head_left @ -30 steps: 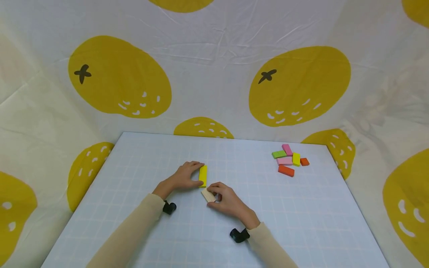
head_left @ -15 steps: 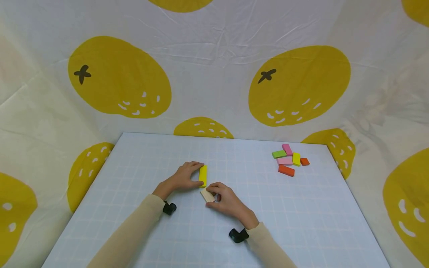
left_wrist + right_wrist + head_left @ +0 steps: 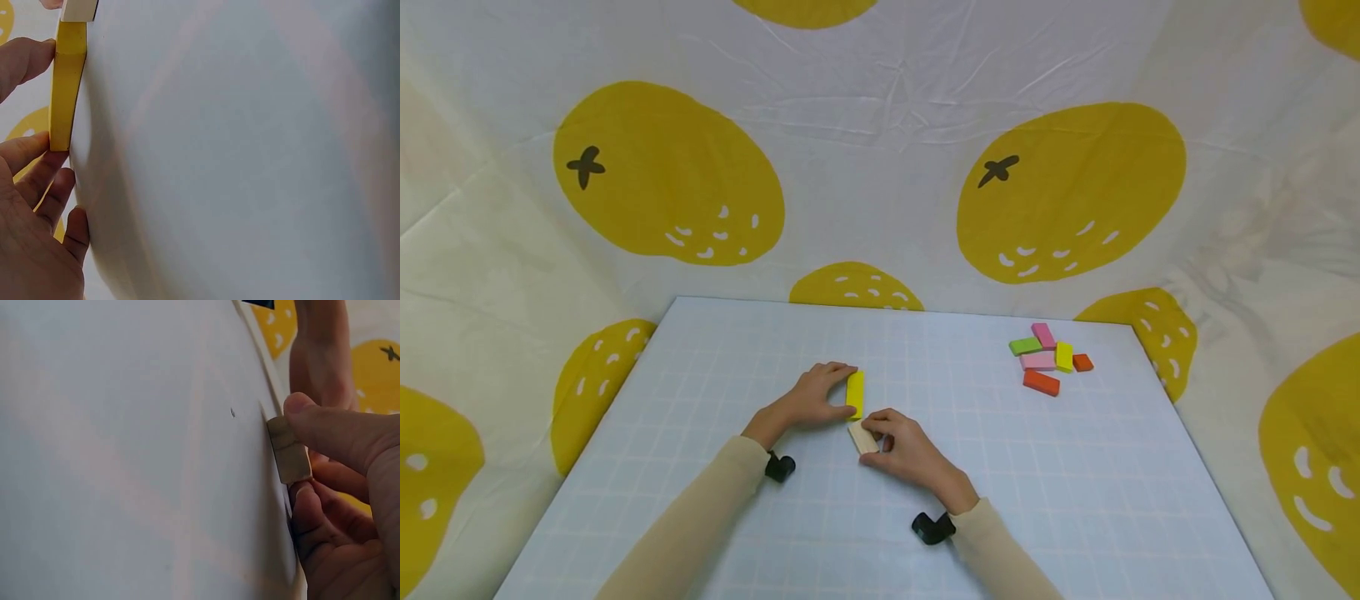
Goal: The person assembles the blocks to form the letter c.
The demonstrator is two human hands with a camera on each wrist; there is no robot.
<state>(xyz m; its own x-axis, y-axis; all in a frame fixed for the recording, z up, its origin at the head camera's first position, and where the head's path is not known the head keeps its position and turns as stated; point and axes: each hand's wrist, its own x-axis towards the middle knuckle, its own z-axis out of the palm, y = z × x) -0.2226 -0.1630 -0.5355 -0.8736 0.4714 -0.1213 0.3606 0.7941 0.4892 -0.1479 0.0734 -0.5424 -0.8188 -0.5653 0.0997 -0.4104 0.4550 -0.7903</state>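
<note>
Your left hand (image 3: 808,395) pinches the yellow block (image 3: 855,392); just beside it, your right hand (image 3: 912,450) grips the plain block (image 3: 862,437). Both likely light, stiff: hold the ends!

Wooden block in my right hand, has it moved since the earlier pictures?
Yes, slightly: in the head view, the wooden block has shifted left, farther from the larger red block lying still.

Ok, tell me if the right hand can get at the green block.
Probably, once the right hand releases the plain block; nothing seems to stand in its way to the green block.
</note>
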